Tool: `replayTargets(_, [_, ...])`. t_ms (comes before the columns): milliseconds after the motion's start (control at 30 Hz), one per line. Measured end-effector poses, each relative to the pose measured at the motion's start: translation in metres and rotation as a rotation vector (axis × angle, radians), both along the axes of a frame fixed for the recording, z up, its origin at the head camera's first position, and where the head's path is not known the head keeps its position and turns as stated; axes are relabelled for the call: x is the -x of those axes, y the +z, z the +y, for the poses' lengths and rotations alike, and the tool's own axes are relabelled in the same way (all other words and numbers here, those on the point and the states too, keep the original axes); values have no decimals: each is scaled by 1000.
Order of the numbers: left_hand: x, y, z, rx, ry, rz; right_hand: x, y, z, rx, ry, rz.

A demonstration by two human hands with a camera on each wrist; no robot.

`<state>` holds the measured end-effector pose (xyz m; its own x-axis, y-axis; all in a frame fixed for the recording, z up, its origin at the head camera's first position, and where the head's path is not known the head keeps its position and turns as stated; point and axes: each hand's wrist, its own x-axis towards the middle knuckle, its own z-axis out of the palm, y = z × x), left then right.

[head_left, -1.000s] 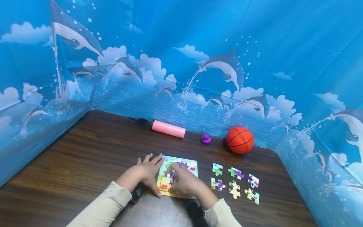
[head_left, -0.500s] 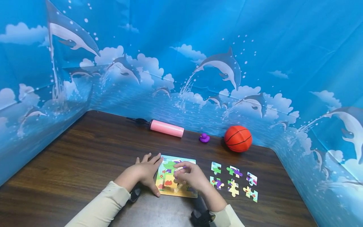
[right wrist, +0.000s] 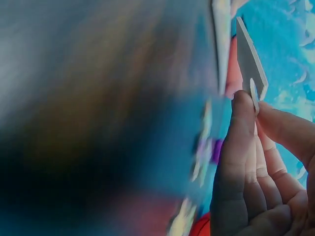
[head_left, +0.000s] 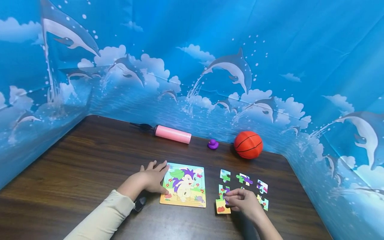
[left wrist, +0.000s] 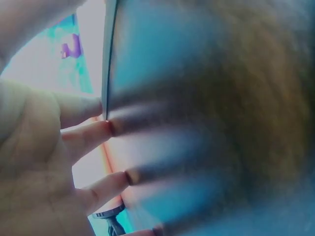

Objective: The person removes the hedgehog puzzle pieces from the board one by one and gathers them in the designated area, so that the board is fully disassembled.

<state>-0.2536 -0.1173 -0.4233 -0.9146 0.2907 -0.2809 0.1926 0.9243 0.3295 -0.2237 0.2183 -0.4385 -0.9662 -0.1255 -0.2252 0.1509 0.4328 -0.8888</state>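
Right hand (head_left: pixel 244 203) pinching puzzle piece (head_left: pixel 222 204), right of puzzle board (head_left: pixel 184 189), beside loose pieces (head_left: pixel 243 179). Left hand (head_left: pixel 151 178) flat, fingers straight, pressing board's left edge. Hands apart.

Just beyond the right hand (head_left: pixel 244 202), the loose puzzle pieces (head_left: pixel 244 179) crowd the table (head_left: pixel 90 160) in two rows, leaving only narrow gaps between them. Between that hand and the left hand (head_left: pixel 151 180) lies the puzzle board (head_left: pixel 184 185), flat and low. Farther out, the pink pump (head_left: pixel 172 134), purple duck (head_left: pixel 213 144) and orange ball (head_left: pixel 248 144) line the backdrop, well apart from both hands.
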Motion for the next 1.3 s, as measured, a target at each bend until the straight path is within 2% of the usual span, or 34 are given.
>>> replayTargets(133, [0,0,2,-5,6,9,-4,-6,11,-21,-7,-12])
replayTargets(333, [1,0,3,-25,26,9,-5,-7,10,-103,-28,25])
replayTargets(400, [1,-1,4,-26,30,10,-6,-5,8,-212,-48,71])
replayTargets(533, [2,-1,5,-26,25,20,-8,4,4,-513,-96,190])
replayTargets(600, [3,-2,4,-23,21,24,-6,10,-1,-597,-97,231])
replayTargets(633, [3,-2,4,-22,21,25,-4,13,-5,-605,-83,243])
replayTargets(700, [3,-2,3,-17,23,24,-1,17,-15,-601,-23,269])
replayTargets(800, [3,-3,3,-17,27,18,5,20,-35,-589,146,312])
replayTargets(900, [4,-2,2,-20,24,20,10,19,-61,-632,325,393])
replayTargets(967, [4,-3,1,-24,21,21,14,17,-78,-675,414,446])
replayTargets(1100, [5,-3,1,-35,14,9,18,11,-105,-753,513,489])
replayTargets(1300, [4,0,-1,-61,-2,-18,21,6,-121,-757,582,499])
